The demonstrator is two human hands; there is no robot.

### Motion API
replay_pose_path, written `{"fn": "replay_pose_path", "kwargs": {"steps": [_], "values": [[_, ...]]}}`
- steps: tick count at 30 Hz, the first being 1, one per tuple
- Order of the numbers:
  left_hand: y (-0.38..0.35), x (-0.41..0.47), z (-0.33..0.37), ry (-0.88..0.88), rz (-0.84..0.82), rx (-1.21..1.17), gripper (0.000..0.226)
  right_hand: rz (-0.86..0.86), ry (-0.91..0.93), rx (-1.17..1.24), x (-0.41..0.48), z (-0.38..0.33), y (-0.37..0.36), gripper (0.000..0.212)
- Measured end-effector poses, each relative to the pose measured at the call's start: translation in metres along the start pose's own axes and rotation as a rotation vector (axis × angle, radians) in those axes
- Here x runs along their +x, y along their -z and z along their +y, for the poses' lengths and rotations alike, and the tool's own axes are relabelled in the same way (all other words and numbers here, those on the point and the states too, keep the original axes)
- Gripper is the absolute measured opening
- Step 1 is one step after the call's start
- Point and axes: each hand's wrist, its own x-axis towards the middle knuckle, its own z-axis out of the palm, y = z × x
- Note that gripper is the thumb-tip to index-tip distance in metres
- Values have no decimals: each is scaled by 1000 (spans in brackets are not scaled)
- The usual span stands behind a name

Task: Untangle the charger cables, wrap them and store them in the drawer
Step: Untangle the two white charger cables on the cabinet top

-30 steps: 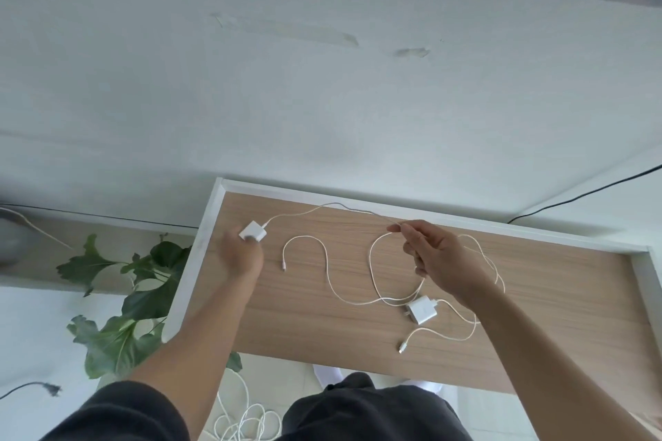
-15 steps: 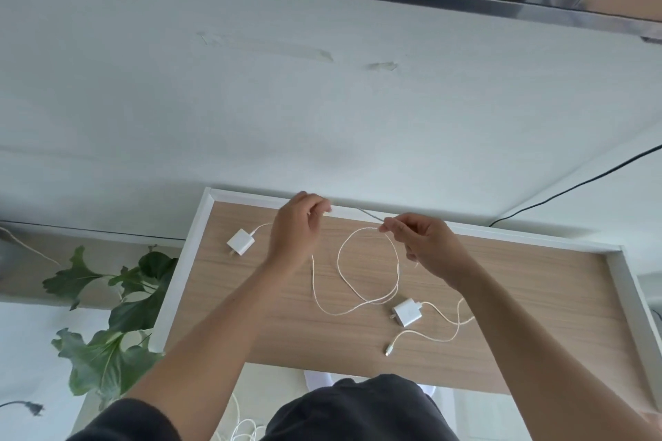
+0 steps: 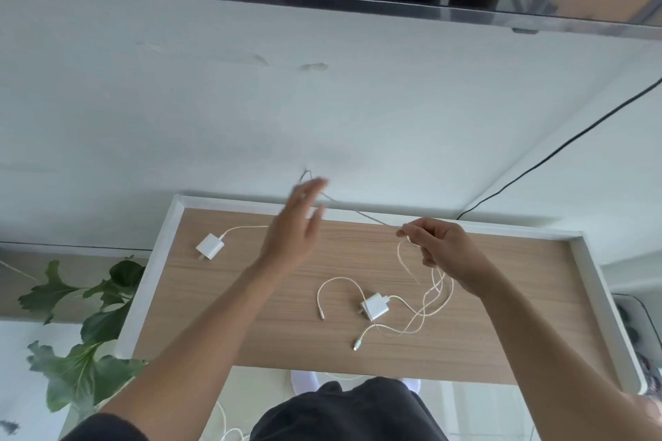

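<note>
The step in hand looks like the untangling: one cable (image 3: 372,217) is being drawn clear of the other. The right hand (image 3: 447,258) has its grip pinched on that cable between thumb and fingertips, just above the tabletop (image 3: 250,297). From the pinch a thin strand runs up and left to the left hand (image 3: 293,236), which is raised, blurred and flat-fingered, its grip released. The strand seems to pass over its fingertips, though the blur makes contact hard to judge. Beyond that hand the cable drops to the left charger (image 3: 210,246), lying near the tabletop's left edge. A second charger (image 3: 375,307) lies under the right forearm with its own lead in loose loops (image 3: 422,313) that cross the slack hanging from the right hand, and two connectors (image 3: 322,315) rest near it. To do this well, hold the pinch light and let the cable slide through rather than yank it, since a hard pull would likely tighten those crossings or drag the second charger. Follow one lead end to end, lift it over the other, then lay the two well apart before wrapping. No drawer is in view.
</note>
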Motion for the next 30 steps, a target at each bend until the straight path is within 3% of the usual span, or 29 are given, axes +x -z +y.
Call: {"fn": "replay_pose_path", "kwargs": {"steps": [2, 4, 8, 13, 18, 21, 22, 24, 27, 28, 30], "values": [[-25, -3, 32, -125, -248, -84, 41, -37, 42, 25, -4, -2, 5, 26], [-49, -4, 53, -157, -305, -77, 28, -51, 62, 43, -9, -4, 15, 27], [-76, 8, 69, -92, -123, 1, 22, -57, 35, 17, -20, -1, 43, 25], [-94, 29, 85, 159, 110, 99, 20, -25, 31, 86, -33, 24, 102, 24], [-111, 37, 109, 295, 239, 133, 17, -13, 73, 110, -42, 52, 159, 24], [-139, 26, 146, 194, 293, 160, 23, -19, 98, -13, -44, 58, 182, 28], [-151, 19, 161, 115, 263, 110, 19, -34, 102, 2, -44, 58, 186, 28], [-180, 2, 186, 72, 8, -45, 25, -75, 122, 61, -43, 57, 191, 27], [-213, -25, 214, 290, -516, -303, 64, -57, 163, 118, -37, 59, 201, 29], [-220, -33, 216, 365, -604, -376, 72, -24, 164, 118, -34, 62, 205, 28], [-222, -44, 210, 446, -622, -389, 74, 77, 127, 123, -26, 70, 216, 27]]}}
